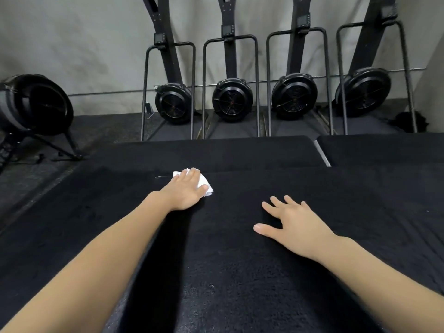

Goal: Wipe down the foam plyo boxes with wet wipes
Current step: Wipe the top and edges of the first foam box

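The left hand [185, 193] presses flat, fingers straight, on a crumpled white wet wipe [203, 182] at the far edge of the black foam plyo box [240, 272]; the right hand [292, 223] rests spread and released on the box top; no writing is legible

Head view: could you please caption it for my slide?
Left hand presses a wet wipe on a black foam plyo box; right hand rests flat.

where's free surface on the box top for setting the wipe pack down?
Bare top of the near plyo box between the two forearms, and right of the right hand out to the frame edge. Left hand presses the wet wipe flat at the far edge; that spot is taken.
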Action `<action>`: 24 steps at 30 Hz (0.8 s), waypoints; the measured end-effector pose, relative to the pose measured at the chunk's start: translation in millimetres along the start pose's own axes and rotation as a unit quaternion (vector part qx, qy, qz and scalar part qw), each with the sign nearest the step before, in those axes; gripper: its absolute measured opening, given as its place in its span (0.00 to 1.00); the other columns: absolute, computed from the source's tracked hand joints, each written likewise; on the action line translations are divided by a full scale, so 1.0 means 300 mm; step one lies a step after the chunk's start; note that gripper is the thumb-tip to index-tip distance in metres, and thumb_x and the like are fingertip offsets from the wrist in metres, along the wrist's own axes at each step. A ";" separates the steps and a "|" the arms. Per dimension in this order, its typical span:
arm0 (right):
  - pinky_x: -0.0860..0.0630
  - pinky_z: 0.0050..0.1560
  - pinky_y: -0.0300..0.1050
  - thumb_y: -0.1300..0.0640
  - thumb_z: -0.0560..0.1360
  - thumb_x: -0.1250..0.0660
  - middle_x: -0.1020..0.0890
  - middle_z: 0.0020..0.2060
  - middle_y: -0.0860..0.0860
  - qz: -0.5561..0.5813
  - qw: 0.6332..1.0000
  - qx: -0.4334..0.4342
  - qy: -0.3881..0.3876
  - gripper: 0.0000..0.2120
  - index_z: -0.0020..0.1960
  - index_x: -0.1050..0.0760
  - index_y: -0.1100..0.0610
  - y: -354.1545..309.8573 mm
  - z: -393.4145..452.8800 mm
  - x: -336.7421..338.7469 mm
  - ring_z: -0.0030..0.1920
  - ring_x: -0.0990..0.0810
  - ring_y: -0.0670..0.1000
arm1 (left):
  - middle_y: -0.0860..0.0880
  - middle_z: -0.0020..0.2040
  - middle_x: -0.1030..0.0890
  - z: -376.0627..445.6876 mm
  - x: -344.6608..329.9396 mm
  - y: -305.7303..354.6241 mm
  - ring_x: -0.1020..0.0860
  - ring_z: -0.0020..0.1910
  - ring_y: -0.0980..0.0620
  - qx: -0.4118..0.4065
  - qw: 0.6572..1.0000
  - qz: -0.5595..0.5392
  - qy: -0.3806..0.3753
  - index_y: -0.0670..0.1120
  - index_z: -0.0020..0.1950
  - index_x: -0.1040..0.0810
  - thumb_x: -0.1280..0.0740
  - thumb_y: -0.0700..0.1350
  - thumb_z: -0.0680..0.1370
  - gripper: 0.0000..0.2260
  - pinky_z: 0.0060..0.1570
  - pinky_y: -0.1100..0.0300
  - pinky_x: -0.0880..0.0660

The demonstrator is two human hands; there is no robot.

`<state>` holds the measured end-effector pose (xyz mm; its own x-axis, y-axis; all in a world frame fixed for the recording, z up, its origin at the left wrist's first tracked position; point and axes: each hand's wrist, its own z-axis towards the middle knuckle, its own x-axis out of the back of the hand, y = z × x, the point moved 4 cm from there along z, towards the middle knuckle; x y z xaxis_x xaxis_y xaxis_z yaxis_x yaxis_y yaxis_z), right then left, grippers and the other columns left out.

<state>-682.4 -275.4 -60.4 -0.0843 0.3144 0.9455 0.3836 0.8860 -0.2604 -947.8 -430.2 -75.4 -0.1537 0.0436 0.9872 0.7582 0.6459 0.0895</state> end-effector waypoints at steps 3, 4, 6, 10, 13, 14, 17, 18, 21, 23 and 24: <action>0.46 0.77 0.49 0.32 0.79 0.46 0.41 0.78 0.41 0.039 0.998 -0.019 0.040 0.32 0.78 0.39 0.44 0.041 -0.025 0.036 0.80 0.48 0.46 | 0.45 0.79 0.42 0.063 -0.013 0.152 0.46 0.78 0.44 -0.036 0.999 0.014 -0.005 0.40 0.79 0.45 0.52 0.58 0.84 0.29 0.76 0.46 0.47; 0.44 0.76 0.48 0.33 0.80 0.46 0.39 0.78 0.40 0.024 0.998 -0.030 0.059 0.30 0.78 0.37 0.44 0.060 -0.041 0.046 0.79 0.46 0.45 | 0.45 0.81 0.46 0.082 -0.020 0.215 0.49 0.80 0.44 -0.044 0.999 0.017 -0.014 0.41 0.81 0.49 0.53 0.59 0.84 0.30 0.78 0.46 0.49; 0.44 0.77 0.48 0.34 0.81 0.47 0.35 0.76 0.42 -0.031 0.996 -0.037 0.080 0.28 0.77 0.35 0.44 0.080 -0.069 0.052 0.78 0.42 0.47 | 0.45 0.83 0.53 0.106 -0.032 0.327 0.56 0.82 0.45 -0.061 0.998 0.017 -0.027 0.42 0.82 0.56 0.55 0.60 0.85 0.32 0.79 0.46 0.54; 0.38 0.72 0.45 0.33 0.80 0.49 0.26 0.69 0.43 -0.077 0.990 -0.072 0.092 0.27 0.71 0.29 0.46 0.181 -0.154 0.083 0.76 0.37 0.48 | 0.46 0.83 0.57 0.171 -0.056 0.617 0.60 0.82 0.45 -0.111 0.993 0.019 -0.037 0.44 0.83 0.59 0.56 0.61 0.84 0.32 0.79 0.45 0.57; 0.31 0.63 0.43 0.31 0.79 0.50 0.23 0.64 0.44 -0.092 0.985 -0.094 0.107 0.28 0.65 0.24 0.46 0.277 -0.209 0.110 0.68 0.28 0.47 | 0.47 0.83 0.58 0.220 -0.067 0.815 0.60 0.81 0.45 -0.136 0.990 0.020 -0.042 0.44 0.83 0.59 0.56 0.61 0.84 0.33 0.79 0.45 0.57; 0.29 0.60 0.43 0.31 0.79 0.50 0.23 0.64 0.44 -0.091 0.986 -0.097 0.105 0.28 0.65 0.25 0.46 0.308 -0.223 0.113 0.66 0.26 0.46 | 0.47 0.83 0.58 0.233 -0.068 0.876 0.60 0.81 0.44 -0.142 0.989 0.022 -0.043 0.44 0.83 0.59 0.56 0.61 0.84 0.33 0.79 0.45 0.57; 0.28 0.66 0.46 0.32 0.79 0.48 0.30 0.72 0.43 -0.041 0.996 -0.058 0.061 0.29 0.73 0.31 0.46 0.381 -0.249 0.104 0.73 0.33 0.48 | 0.46 0.83 0.59 0.261 -0.069 1.053 0.61 0.81 0.44 -0.151 0.987 0.027 -0.049 0.43 0.83 0.59 0.55 0.60 0.84 0.33 0.79 0.45 0.59; 0.32 0.71 0.47 0.32 0.79 0.46 0.34 0.76 0.43 -0.009 0.998 -0.038 0.042 0.30 0.76 0.35 0.46 0.398 -0.252 0.096 0.77 0.39 0.48 | 0.46 0.83 0.59 0.269 -0.070 1.110 0.62 0.81 0.44 -0.152 0.987 0.028 -0.053 0.43 0.83 0.60 0.55 0.60 0.84 0.33 0.79 0.45 0.60; 0.43 0.78 0.47 0.33 0.79 0.42 0.39 0.78 0.42 0.110 0.993 0.005 0.031 0.30 0.77 0.36 0.45 0.449 -0.258 0.084 0.80 0.48 0.47 | 0.46 0.83 0.60 0.288 -0.081 1.268 0.63 0.81 0.44 -0.158 0.985 0.026 -0.060 0.43 0.83 0.60 0.54 0.59 0.84 0.33 0.79 0.45 0.60; 0.45 0.79 0.47 0.35 0.79 0.41 0.39 0.78 0.41 0.148 0.988 0.028 0.026 0.29 0.76 0.34 0.44 0.483 -0.271 0.071 0.80 0.50 0.45 | 0.46 0.83 0.61 0.304 -0.091 1.346 0.63 0.81 0.44 -0.160 0.985 0.023 -0.063 0.43 0.82 0.61 0.55 0.60 0.84 0.33 0.79 0.45 0.60; 0.46 0.79 0.47 0.35 0.79 0.40 0.40 0.78 0.41 0.148 0.988 0.041 0.021 0.28 0.76 0.35 0.44 0.498 -0.278 0.063 0.80 0.51 0.44 | 0.46 0.83 0.61 0.314 -0.093 1.371 0.63 0.81 0.44 -0.159 0.985 0.020 -0.066 0.43 0.82 0.61 0.55 0.60 0.84 0.33 0.79 0.45 0.60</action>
<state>-550.1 -165.6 -65.0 0.0588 0.5511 0.8324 0.3093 0.7828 -0.5400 -691.2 -93.9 -78.7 -0.1843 0.1759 0.9670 0.9225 0.3706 0.1084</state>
